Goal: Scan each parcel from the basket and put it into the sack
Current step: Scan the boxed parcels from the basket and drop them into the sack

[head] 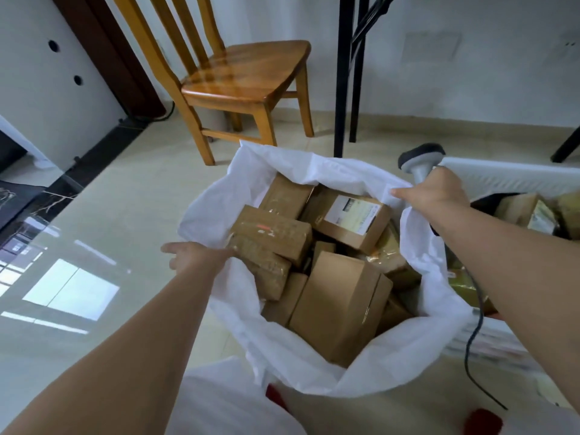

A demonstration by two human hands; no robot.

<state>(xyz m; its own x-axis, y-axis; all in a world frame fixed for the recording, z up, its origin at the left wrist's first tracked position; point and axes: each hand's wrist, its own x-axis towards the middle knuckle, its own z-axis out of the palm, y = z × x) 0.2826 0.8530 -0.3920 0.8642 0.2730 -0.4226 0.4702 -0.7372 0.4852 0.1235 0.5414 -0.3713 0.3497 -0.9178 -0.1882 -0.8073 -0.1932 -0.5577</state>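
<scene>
- The left hand (191, 255) rests at the left rim of the white sack (282, 346), its fingers loose, holding nothing.
- The right hand (439, 189) grips the scanner (420, 158), its fingers also pinching the sack's far rim.
- Brown parcels (339, 306) fill the sack between both hands.
- The basket (508, 175) sits just right of the right fingers.

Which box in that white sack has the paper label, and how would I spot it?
Start at the wooden chair, then drop down to the open white sack on the floor before it. Near the sack's far right rim, just left of the right hand holding the scanner, lies the labelled box. It alone shows a white shipping label on top; its neighbours show plain brown.
</scene>
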